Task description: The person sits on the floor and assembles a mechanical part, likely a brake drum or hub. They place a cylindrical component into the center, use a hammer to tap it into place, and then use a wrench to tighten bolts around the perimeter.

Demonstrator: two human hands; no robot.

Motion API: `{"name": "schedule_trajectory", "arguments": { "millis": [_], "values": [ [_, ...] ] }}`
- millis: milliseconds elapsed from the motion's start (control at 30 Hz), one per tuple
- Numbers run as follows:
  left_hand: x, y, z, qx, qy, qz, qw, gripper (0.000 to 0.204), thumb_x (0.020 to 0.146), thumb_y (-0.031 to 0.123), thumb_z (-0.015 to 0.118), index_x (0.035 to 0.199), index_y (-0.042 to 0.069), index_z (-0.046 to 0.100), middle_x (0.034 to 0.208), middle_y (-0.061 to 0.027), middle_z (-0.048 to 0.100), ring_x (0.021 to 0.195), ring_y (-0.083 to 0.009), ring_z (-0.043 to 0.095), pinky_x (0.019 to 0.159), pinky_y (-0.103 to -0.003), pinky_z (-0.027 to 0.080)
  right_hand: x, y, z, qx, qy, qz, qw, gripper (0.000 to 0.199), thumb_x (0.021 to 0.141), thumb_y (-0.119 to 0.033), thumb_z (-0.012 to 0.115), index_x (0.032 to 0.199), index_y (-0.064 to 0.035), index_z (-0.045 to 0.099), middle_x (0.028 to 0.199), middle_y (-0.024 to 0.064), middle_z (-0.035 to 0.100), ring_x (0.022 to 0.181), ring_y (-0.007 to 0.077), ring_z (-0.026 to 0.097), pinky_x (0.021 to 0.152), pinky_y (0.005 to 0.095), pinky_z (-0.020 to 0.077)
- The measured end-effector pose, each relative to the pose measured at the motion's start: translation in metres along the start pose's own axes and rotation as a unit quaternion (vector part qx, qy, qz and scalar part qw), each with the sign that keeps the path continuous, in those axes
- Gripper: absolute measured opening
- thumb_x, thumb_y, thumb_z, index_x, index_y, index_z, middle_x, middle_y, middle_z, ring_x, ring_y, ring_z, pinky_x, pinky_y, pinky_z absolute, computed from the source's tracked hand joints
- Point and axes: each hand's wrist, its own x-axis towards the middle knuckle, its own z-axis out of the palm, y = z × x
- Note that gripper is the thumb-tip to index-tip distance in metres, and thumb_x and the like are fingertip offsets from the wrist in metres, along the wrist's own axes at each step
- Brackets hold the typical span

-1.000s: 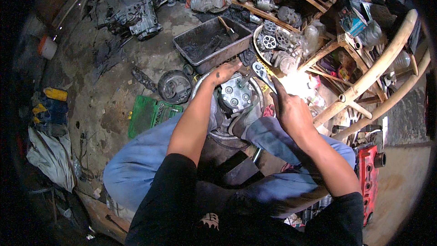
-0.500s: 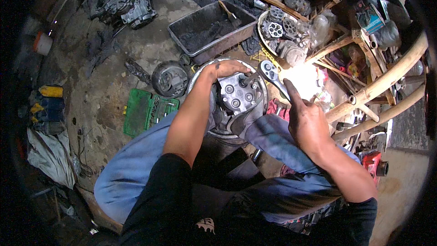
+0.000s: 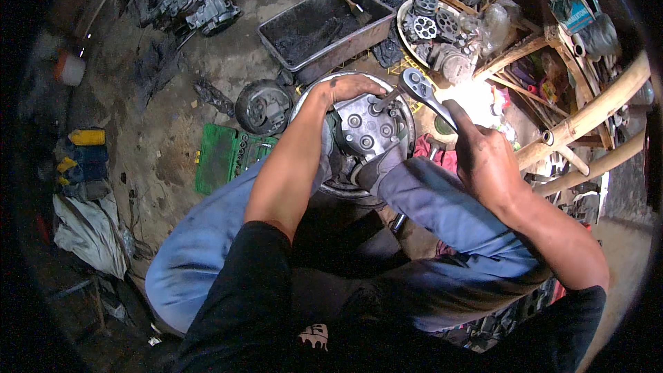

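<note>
- The person sits low on the workshop floor, knees in blue trousers drawn up on either side of a round metal basin (image 3: 407,114) on the ground in front of them.
- Inside the basin stands a grey cast-metal engine part (image 3: 366,128), its flat face up, with several round bosses and bolt holes showing.
- The left hand (image 3: 349,88) lies flat over the far top edge of that part, fingers spread and curled over it, pressing it down.
- The right hand (image 3: 483,155) is closed around the handle of a ratchet wrench (image 3: 418,86); the wrench head sits over the part, with a short extension going down to its face.
- Beyond the basin sits a dark rectangular metal tray (image 3: 276,31), grimy inside, with a brush (image 3: 349,0) lying at its far corner.
- To the right of the tray, a pale round bowl (image 3: 402,34) holds a heap of gears and small round engine pieces (image 3: 435,24).
- On the left of the basin lies an open green socket case (image 3: 224,155), its rows of sockets partly showing.
- Between the green case and the basin rests a dark round cover (image 3: 262,107).
- A larger engine block (image 3: 200,3) sits at the far left of the floor.
- Wooden poles (image 3: 587,117) slant across the right side.
</note>
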Motion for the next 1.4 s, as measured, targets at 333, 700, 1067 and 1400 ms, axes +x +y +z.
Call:
{"name": "schedule_trajectory", "arguments": {
  "millis": [333, 700, 1067, 1400],
  "values": [
    [-0.026, 0.076, 0.013, -0.132, 0.274, 0.029, 0.952, 0.063, 0.101, 0.056, 0.040, 0.127, 0.003, 0.062, 0.125, -0.0154, 0.064, 0.121, -0.0242, 0.056, 0.105, -0.035, 0.040, -0.002, 0.001, 0.016, -0.008, 0.094, -0.029, 0.995, 0.072, 0.076, 0.006, 0.055, 0.145, -0.0142, 0.045, 0.070, 0.0253, 0.061, 0.063, 0.0407, 0.062, 0.062, 0.0490, 0.0490],
    [-0.006, 0.163, 0.070, -0.001, 0.464, 0.064, 0.884, 0.041, 0.085, 0.032, 0.065, 0.088, -0.008, 0.071, 0.077, -0.0177, 0.070, 0.074, -0.0223, 0.062, 0.074, -0.037, 0.048, -0.016, -0.008, 0.042, 0.034, 0.450, 0.062, 0.890, 0.022, 0.086, -0.020, 0.072, 0.103, -0.0058, 0.070, 0.074, 0.0145, 0.068, 0.065, 0.0340, 0.066, 0.058, 0.0420, 0.0508],
    [0.003, 0.148, 0.050, -0.079, 0.401, 0.084, 0.909, 0.037, 0.084, 0.024, 0.063, 0.088, -0.012, 0.069, 0.070, -0.0181, 0.067, 0.067, -0.0192, 0.060, 0.069, -0.035, 0.047, 0.013, -0.012, 0.072, 0.787, 0.552, -0.036, 0.274, 0.031, 0.097, -0.032, 0.063, 0.082, -0.0085, 0.050, 0.061, 0.0035, 0.046, 0.050, 0.0154, 0.048, 0.057, 0.0319, 0.0487],
    [-0.008, 0.157, 0.051, -0.080, 0.367, 0.113, 0.920, 0.036, 0.088, 0.028, 0.061, 0.073, -0.004, 0.069, 0.064, -0.0076, 0.065, 0.060, -0.0136, 0.056, 0.061, -0.029, 0.044, 0.018, -0.021, 0.056, 0.776, 0.583, -0.016, 0.239, 0.041, 0.102, -0.026, 0.050, 0.064, -0.0117, 0.046, 0.045, 0.0009, 0.042, 0.037, 0.0117, 0.036, 0.046, 0.0302, 0.0362]
  ]
}}
